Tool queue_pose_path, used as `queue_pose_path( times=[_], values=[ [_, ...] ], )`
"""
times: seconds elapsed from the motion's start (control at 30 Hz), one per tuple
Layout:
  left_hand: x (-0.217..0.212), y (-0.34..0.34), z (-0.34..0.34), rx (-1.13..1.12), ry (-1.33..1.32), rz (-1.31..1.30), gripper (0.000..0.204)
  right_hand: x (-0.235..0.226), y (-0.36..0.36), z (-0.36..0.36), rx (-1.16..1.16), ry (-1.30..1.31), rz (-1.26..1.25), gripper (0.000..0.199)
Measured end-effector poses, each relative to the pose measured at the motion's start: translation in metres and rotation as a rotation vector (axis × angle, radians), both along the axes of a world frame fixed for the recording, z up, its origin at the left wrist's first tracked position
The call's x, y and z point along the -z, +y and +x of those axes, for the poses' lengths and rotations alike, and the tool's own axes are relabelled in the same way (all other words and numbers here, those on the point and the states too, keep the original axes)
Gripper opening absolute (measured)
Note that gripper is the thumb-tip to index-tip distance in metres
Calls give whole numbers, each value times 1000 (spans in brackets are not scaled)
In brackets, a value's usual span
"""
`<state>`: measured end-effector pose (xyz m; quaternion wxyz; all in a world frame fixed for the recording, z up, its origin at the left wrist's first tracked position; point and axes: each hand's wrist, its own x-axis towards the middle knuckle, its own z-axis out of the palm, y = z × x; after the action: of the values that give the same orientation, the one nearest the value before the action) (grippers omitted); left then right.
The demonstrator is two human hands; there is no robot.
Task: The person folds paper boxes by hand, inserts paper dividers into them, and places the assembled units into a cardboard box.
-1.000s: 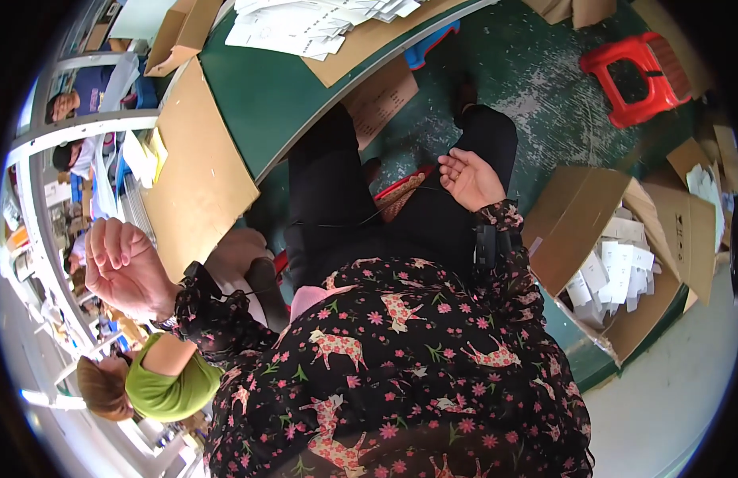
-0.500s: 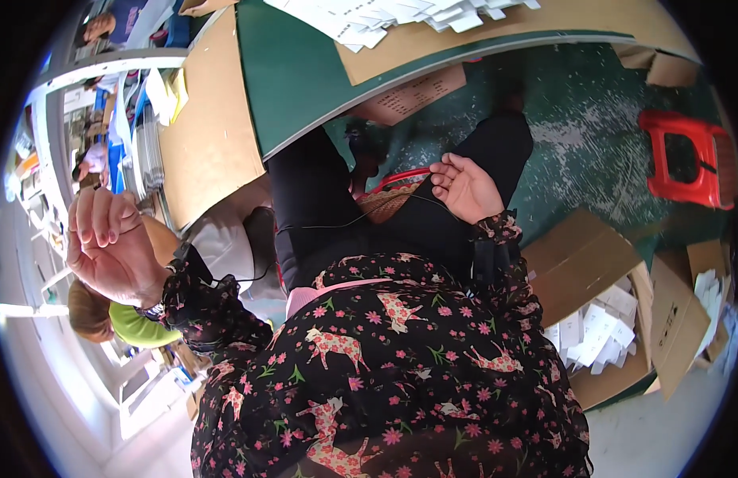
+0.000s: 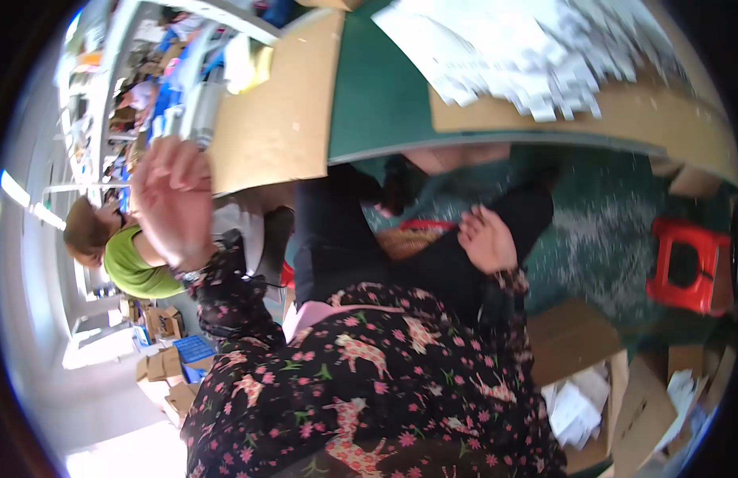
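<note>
My left hand point(image 3: 174, 203) is raised at the left, palm showing and fingers loosely curled but not closed. It is blurred, and I see nothing in it. Behind it in the picture is the edge of a cardboard sheet point(image 3: 277, 103) on the green table. My right hand point(image 3: 488, 239) rests over my dark trousers, palm up and fingers slightly bent and apart, holding nothing. Past the table edge, a pile of white paper pieces point(image 3: 536, 60) lies on another cardboard sheet point(image 3: 472, 115).
A red plastic stool point(image 3: 659, 271) stands on the green floor at the right. Beside me at the lower right is an open carton point(image 3: 572, 338) with white folded pieces inside. A person in a green top point(image 3: 134, 263) sits at the left, near crowded shelves.
The view has shifted, so the table and the paper pile sit lower and further right in the picture. My left hand stays raised and my right hand stays over my lap.
</note>
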<state>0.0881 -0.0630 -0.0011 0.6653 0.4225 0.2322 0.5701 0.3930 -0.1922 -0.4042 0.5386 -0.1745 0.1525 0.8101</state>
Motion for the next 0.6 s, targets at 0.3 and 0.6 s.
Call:
queue_pose_path(
  times=[0.3,0.6],
  values=[
    [24,-6,-7,-36,-79,-41,16,18,4,-3,11,-107,-4,17],
    [64,3,-48,-163,-133,-131,14,30,-3,11,34,-209,-93,16]
  ],
)
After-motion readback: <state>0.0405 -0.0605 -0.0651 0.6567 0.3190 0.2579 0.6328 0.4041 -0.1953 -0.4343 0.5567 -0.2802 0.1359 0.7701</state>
